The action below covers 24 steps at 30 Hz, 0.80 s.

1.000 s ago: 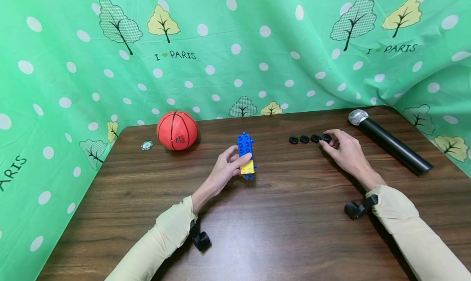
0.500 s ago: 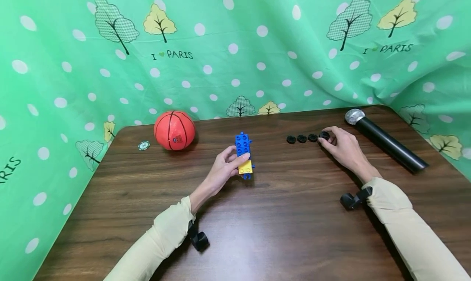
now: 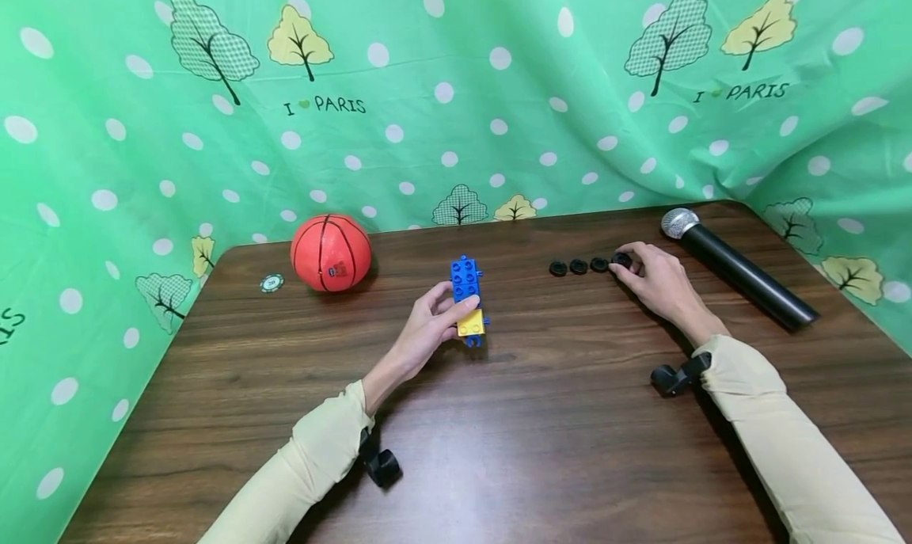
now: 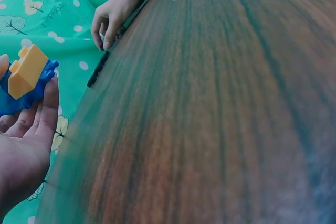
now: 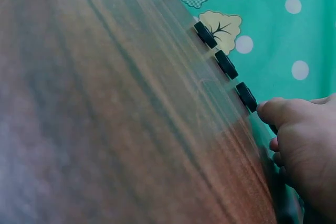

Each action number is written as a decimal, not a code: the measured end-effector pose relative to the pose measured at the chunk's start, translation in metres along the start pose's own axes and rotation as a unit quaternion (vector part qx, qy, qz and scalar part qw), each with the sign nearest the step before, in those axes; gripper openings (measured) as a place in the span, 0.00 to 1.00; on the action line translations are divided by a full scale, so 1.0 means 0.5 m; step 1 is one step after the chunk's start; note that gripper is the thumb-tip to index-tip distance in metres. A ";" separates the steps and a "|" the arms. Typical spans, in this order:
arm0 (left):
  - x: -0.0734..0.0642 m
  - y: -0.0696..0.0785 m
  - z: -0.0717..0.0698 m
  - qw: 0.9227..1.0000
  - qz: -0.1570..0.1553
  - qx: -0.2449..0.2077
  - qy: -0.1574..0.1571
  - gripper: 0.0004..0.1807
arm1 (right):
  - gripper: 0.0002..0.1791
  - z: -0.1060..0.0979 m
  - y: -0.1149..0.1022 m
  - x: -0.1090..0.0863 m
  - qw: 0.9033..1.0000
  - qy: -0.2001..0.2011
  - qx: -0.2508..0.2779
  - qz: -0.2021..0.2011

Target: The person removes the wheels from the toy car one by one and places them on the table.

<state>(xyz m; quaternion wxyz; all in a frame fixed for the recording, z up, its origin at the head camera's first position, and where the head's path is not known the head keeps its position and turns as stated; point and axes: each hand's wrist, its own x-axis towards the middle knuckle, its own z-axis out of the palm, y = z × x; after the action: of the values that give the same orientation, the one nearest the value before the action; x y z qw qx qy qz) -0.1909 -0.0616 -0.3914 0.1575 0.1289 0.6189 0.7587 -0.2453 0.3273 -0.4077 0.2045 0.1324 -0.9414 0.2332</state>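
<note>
My left hand point(image 3: 425, 327) holds a toy building-block piece above the table, thumb on top and fingers beneath. A blue block point(image 3: 465, 278) with studs forms its far part and a yellow block point(image 4: 29, 72) its near end; small blue pegs stick out at the sides. At the back right, my right hand point(image 3: 664, 283) pinches a small black toy wheel point(image 3: 621, 260) between thumb and fingers, at the right end of a row. Three more black wheels point(image 3: 579, 267) lie flat to its left. In the right wrist view the hand hides the pinched wheel.
A red toy basketball point(image 3: 331, 252) sits at the back left, beside a poker chip point(image 3: 271, 283). To the right of my right hand lies a black microphone point(image 3: 741, 271) with a silver head. The brown wooden table point(image 3: 527, 433) ends at a green patterned curtain point(image 3: 406, 77).
The whole head view has shifted slightly, so the scene sits further left. Both hands keep nearly the same pose, the left on the block piece and the right on the end wheel.
</note>
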 end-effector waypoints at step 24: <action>-0.003 0.002 -0.002 1.000 -0.004 0.002 -0.002 0.30 | 0.17 -0.002 0.000 0.008 0.999 -0.040 -0.011 0.020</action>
<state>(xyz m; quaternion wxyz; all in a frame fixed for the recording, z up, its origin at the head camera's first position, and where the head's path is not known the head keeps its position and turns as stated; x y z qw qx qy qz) -0.1898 -0.0634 -0.3908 0.1617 0.1282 0.6207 0.7564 -0.2485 0.3274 -0.4051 0.1632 0.1202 -0.9540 0.2210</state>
